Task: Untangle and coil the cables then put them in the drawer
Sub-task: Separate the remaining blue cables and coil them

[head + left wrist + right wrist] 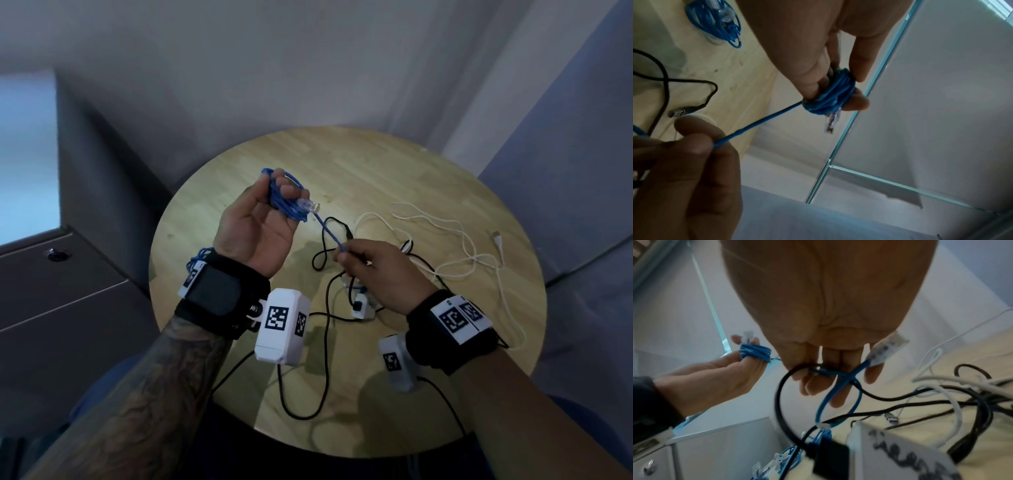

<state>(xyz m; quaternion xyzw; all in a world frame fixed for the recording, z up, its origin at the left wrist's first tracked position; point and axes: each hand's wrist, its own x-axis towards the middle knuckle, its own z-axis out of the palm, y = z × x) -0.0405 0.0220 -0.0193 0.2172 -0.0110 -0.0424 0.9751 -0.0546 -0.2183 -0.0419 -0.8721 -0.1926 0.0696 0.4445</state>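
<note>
My left hand (277,195) is raised palm-up over the round wooden table (428,171) and grips a small coil of blue network cable (291,209), whose clear plug (310,205) sticks out to the right. One blue strand runs taut from the coil (830,95) down to my right hand (346,255), which pinches it between thumb and forefinger. In the right wrist view the strand's tail (838,394) loops below the palm, crosses a black cable (781,402) and ends in a second clear plug (888,348).
A second blue coil (715,21) lies on the table near its left edge. Black cables (325,342), a white adapter (361,305) and loose white cables (472,246) spread across the middle and right. A grey drawer cabinet (68,308) with a lock (58,255) stands shut on the left.
</note>
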